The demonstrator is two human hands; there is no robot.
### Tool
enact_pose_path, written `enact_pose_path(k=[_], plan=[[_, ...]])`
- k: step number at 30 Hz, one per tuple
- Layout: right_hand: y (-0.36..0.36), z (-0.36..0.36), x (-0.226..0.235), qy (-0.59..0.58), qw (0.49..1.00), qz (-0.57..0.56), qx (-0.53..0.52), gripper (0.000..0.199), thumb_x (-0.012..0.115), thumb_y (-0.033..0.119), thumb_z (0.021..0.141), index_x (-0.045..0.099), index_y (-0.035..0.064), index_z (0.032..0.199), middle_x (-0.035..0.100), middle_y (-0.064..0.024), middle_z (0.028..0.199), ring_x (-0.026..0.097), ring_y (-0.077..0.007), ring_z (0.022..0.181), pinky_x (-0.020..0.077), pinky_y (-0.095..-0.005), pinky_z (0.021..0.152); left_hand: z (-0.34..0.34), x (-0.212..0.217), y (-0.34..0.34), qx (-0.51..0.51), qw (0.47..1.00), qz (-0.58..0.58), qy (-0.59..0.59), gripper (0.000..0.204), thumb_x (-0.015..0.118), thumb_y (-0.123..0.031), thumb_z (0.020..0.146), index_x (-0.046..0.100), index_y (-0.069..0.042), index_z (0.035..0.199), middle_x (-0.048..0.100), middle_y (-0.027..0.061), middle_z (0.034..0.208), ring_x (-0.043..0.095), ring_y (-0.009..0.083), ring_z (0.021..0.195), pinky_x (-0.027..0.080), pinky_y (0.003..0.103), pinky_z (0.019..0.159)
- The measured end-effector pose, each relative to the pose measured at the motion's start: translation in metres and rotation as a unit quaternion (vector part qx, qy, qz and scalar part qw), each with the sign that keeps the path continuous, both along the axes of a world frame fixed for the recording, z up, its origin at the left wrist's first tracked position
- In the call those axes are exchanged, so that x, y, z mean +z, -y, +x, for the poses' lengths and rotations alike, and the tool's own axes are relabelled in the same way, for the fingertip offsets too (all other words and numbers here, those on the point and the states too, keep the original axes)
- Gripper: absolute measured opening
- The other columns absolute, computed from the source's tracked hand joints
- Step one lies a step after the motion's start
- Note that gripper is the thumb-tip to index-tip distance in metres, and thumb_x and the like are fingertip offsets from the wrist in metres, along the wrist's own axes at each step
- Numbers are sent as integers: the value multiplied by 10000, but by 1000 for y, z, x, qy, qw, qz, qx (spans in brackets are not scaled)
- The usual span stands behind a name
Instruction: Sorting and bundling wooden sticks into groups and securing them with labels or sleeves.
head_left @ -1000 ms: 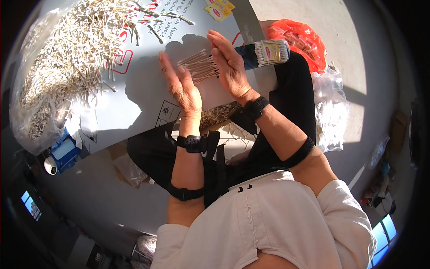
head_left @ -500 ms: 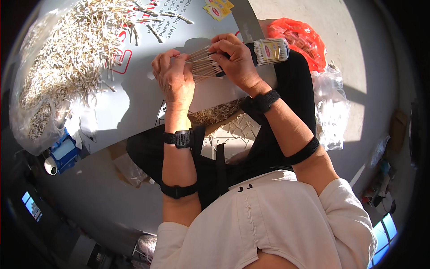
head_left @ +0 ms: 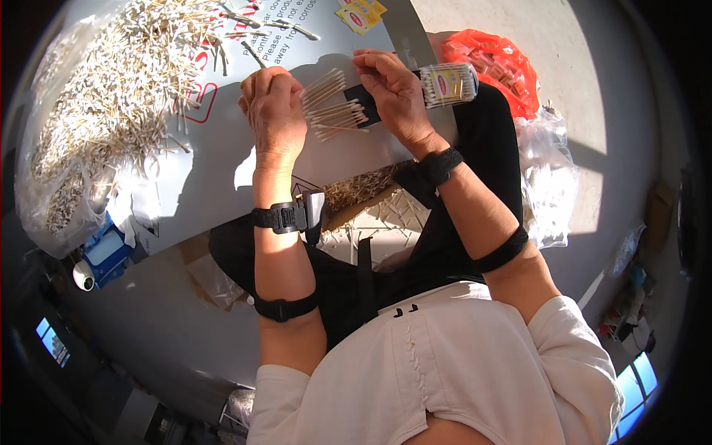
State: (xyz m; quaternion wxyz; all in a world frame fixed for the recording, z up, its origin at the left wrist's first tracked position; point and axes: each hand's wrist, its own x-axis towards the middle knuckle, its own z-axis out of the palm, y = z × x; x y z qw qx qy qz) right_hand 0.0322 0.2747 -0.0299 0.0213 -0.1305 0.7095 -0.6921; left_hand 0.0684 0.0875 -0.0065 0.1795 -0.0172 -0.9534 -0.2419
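Observation:
Two loose bunches of cotton swabs (head_left: 334,110) lie on the grey table, their right ends by a dark flat piece (head_left: 362,104). Just left of them is my left hand (head_left: 276,111), its fingers curled; whatever they may hold is hidden. My right hand (head_left: 397,95) rests over the dark piece, fingers loosely bent and apart, with nothing visible in them. Right of it, at the table's edge, sits a clear pack of cotton swabs (head_left: 449,83) with a yellow label.
A big clear bag (head_left: 44,148) spills a heap of loose swabs (head_left: 126,81) over the table's left. Yellow cards (head_left: 361,15) lie at the far edge. A red plastic bag (head_left: 493,70) and a clear bag (head_left: 547,174) stand to the right. More swabs (head_left: 360,189) sit below the table edge.
My left hand has drawn left, off the cotton swabs, which now lie uncovered in two bunches. My right hand has lifted off them and shifted slightly, its fingers looser.

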Motion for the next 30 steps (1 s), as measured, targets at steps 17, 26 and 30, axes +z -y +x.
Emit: enact_pose_path(k=[17, 26, 30], plan=[[-6, 8, 0, 56, 996, -63, 9, 238, 560, -74, 913, 610, -38, 1143, 563, -74, 1270, 559, -126, 1131, 437, -249, 1027, 41, 10, -18, -76, 996, 3, 39, 221, 682, 29, 594, 650, -79, 783, 560, 27, 1069, 479, 287, 1115, 380, 432, 918], [-9, 8, -2, 49, 997, -58, 5, 230, 525, -81, 927, 613, -42, 1137, 566, -90, 1279, 559, -134, 1140, 436, -256, 1028, 49, 4, -28, -92, 995, -23, 4, 214, 696, 24, 647, 590, -57, 814, 576, 36, 1057, 507, 287, 1099, 380, 434, 904], [-8, 12, -3, 47, 997, -69, -4, 228, 488, -61, 958, 611, -42, 1149, 567, -101, 1307, 555, -143, 1155, 429, -259, 1033, 63, -2, -35, -69, 997, -29, 22, 280, 734, 23, 638, 559, -67, 837, 564, 44, 1061, 501, 287, 1108, 373, 445, 930]])
